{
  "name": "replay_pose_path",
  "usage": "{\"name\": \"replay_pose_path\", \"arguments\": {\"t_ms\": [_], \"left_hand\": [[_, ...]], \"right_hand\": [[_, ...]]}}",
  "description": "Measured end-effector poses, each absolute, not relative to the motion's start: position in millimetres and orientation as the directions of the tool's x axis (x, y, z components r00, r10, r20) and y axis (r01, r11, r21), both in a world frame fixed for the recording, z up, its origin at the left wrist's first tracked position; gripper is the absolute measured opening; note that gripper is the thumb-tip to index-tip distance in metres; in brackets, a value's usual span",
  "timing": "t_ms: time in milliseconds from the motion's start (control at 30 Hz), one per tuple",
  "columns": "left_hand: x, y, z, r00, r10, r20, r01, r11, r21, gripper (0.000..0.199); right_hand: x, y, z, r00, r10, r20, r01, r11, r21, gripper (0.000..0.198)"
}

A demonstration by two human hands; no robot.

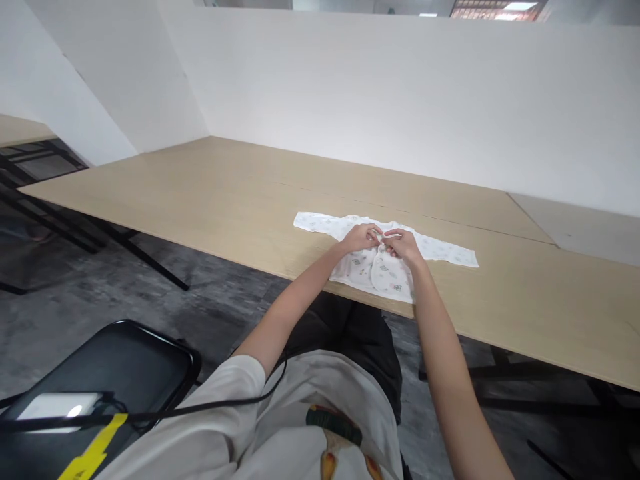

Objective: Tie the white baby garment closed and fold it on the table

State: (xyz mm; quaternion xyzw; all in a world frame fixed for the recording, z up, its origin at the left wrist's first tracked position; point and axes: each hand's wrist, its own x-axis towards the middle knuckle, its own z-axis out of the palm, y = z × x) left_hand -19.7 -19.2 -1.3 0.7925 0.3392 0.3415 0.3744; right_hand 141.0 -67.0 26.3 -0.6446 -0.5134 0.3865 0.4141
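A small white baby shirt [440, 251] with a faint print lies flat on the light wooden table [210, 193], its sleeves spread left and right. My left hand [361, 237] and my right hand [403, 244] meet at the middle of the shirt's front, near the neckline. The fingertips of both hands pinch the fabric there, close together. The lower hem of the shirt [385, 280] reaches the table's near edge.
A white partition wall [400, 93] runs along the table's far side. A black folding chair [120, 360] stands at my lower left with a white device [57, 405] and a black cable on it. Another table [20, 128] sits far left.
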Motion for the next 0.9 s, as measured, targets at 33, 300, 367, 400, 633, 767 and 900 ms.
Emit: {"name": "replay_pose_path", "arguments": {"t_ms": [33,300,367,400,633,767,900], "left_hand": [[-20,-18,-1,0.52,0.808,0.276,0.302,-0.476,0.826,0.034],[-29,-16,8,0.642,0.735,0.216,0.364,-0.541,0.758,0.017],[-32,-17,13,0.718,0.682,0.139,0.368,-0.541,0.756,0.017],[-34,-18,15,0.746,0.657,0.105,0.368,-0.539,0.758,0.017],[-36,-24,24,0.8,0.599,-0.018,0.416,-0.533,0.737,0.017],[-35,-24,22,0.814,0.581,-0.001,0.389,-0.544,0.744,0.019],[-34,-19,17,0.838,0.545,0.006,0.342,-0.534,0.773,0.018]], "right_hand": [[142,-67,27,0.191,0.979,-0.068,0.329,-0.13,-0.935,0.016],[153,-79,42,-0.012,0.975,-0.223,0.439,-0.196,-0.877,0.022],[156,-84,45,-0.208,0.924,-0.32,0.513,-0.176,-0.84,0.027],[157,-85,47,-0.288,0.89,-0.355,0.537,-0.157,-0.829,0.027],[161,-84,47,-0.349,0.843,-0.411,0.596,-0.139,-0.791,0.027],[157,-84,47,-0.344,0.845,-0.41,0.618,-0.125,-0.776,0.023],[151,-85,48,-0.3,0.855,-0.423,0.633,-0.153,-0.759,0.019]]}}
